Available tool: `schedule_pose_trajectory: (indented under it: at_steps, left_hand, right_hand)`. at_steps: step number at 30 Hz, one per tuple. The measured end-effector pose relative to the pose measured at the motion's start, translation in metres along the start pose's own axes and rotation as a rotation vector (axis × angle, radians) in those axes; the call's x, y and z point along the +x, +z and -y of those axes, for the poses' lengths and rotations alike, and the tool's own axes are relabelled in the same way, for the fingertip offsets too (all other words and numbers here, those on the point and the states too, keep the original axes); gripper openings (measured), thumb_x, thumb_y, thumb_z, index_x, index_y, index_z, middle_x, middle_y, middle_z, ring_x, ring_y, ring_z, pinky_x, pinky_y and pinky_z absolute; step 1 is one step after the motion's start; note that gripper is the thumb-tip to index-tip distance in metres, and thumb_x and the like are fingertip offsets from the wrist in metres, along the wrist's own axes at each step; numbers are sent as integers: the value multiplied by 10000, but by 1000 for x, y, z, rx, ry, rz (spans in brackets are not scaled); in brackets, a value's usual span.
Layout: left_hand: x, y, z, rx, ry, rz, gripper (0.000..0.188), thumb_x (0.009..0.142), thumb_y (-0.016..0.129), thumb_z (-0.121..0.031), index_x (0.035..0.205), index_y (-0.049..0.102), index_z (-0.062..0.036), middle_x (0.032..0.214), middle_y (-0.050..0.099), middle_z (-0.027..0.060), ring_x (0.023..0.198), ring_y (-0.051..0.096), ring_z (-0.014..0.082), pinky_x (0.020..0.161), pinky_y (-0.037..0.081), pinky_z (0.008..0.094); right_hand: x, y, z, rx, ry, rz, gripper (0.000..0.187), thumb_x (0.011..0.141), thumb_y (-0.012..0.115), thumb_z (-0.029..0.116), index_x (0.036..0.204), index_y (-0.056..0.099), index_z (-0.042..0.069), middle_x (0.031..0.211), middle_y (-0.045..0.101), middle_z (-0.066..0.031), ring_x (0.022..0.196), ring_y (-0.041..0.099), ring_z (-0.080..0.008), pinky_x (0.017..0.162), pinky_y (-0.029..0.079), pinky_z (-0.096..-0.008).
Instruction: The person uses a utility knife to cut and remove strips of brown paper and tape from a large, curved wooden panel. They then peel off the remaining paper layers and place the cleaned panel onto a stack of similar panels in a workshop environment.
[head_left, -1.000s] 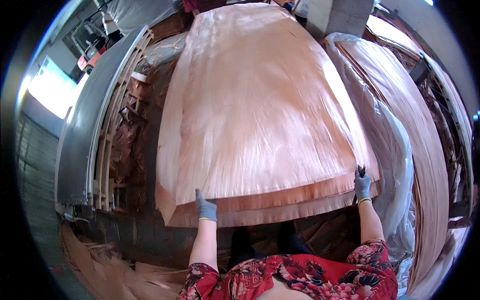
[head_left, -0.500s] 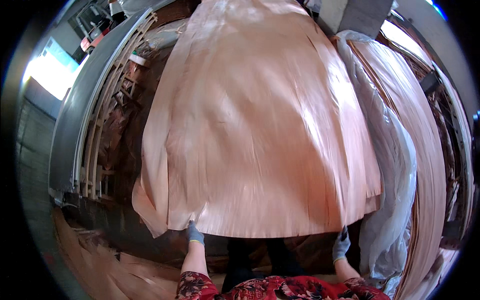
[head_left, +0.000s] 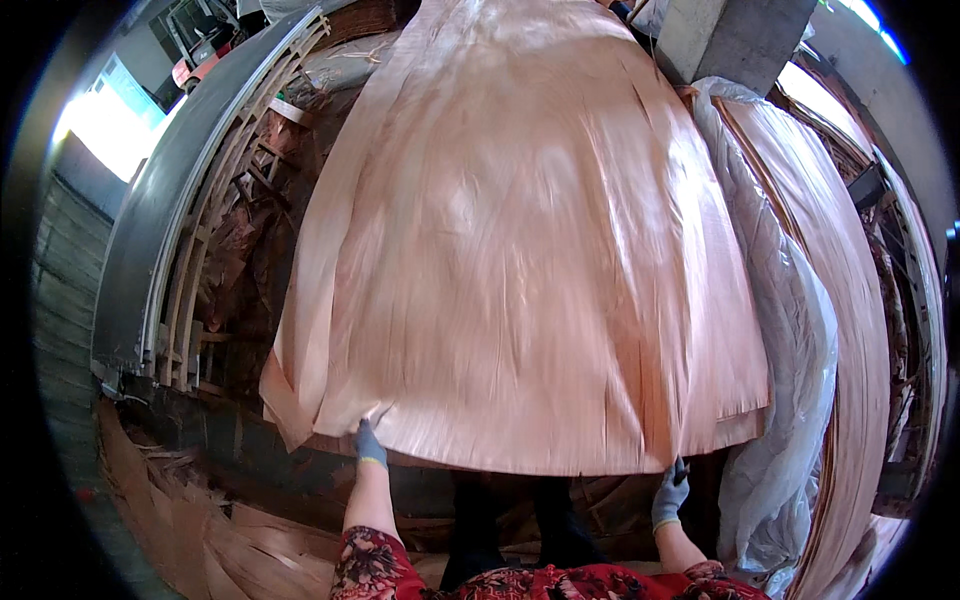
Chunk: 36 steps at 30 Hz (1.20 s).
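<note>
A large, thin, pinkish-tan wood veneer sheet (head_left: 500, 330) stretches away from me across the middle, rippled and lightly creased. My left hand (head_left: 369, 444), in a grey glove, is closed on its near edge toward the left, where the sheet puckers at the fingers. At the right end of that edge, my gloved right hand (head_left: 671, 492) is closed at the sheet, and a crease runs up from there. Something small and dark shows at the right fingertips; its kind I cannot make out. The sheet's near left corner hangs down in a fold.
Crumpled clear plastic film (head_left: 780, 400) lies along the right side, beside a tall stack of veneer (head_left: 850, 330). A grey board (head_left: 165, 230) on wooden slats stands at the left. Veneer scraps (head_left: 230, 530) litter the floor near my feet. A concrete pillar (head_left: 735, 40) rises at the far right.
My left hand has shifted left and slightly away from me, with the sheet's edge in it. My right hand has moved a little left and nearer. The sheet's ripples have changed shape.
</note>
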<state>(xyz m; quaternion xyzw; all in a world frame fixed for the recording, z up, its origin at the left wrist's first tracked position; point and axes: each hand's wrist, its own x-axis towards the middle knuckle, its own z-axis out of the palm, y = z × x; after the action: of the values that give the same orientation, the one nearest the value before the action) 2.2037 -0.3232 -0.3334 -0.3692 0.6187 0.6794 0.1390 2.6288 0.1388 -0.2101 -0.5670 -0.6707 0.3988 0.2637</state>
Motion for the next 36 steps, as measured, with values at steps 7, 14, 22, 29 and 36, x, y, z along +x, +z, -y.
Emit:
schedule_pose_trajectory:
  at_steps: [7,14,22,29,36]
  left_hand:
    - [-36,-11,5,155,3,-136,647,808,592,-448,1294,416,-60,1313,440,131,1187,421,264,999,322,422]
    - [-29,80,-8,18,-19,104,642,841,548,-443,1328,374,-63,1366,376,68,1243,352,231,1022,275,414]
    - [-92,93,22,-29,-299,274,537,816,518,-548,1119,531,-105,991,572,97,830,559,229,713,485,389]
    - [-120,43,-72,1319,710,-212,370,819,549,-389,985,570,-59,722,636,110,693,617,299,614,466,411]
    - [-11,19,-114,1984,1273,134,580,800,545,-433,1254,473,-79,1173,543,121,1286,270,306,1027,214,456]
  right_hand:
    - [-22,-13,-1,-77,9,-54,329,901,496,120,1198,523,-21,1155,586,-101,1020,557,-173,888,420,-280]
    - [85,8,15,-174,208,-39,317,877,541,164,1183,574,89,951,664,-60,773,592,-125,700,460,-277]
    - [164,-52,-60,-126,26,-60,302,882,552,175,1154,588,49,837,565,32,632,462,-61,556,400,-216]
    - [171,-45,-37,-78,26,-122,209,833,632,216,974,650,62,598,458,48,511,397,-83,450,328,-257]
    - [182,-45,-25,-148,-33,-92,204,847,612,248,942,645,71,554,433,33,479,389,-79,424,320,-257]
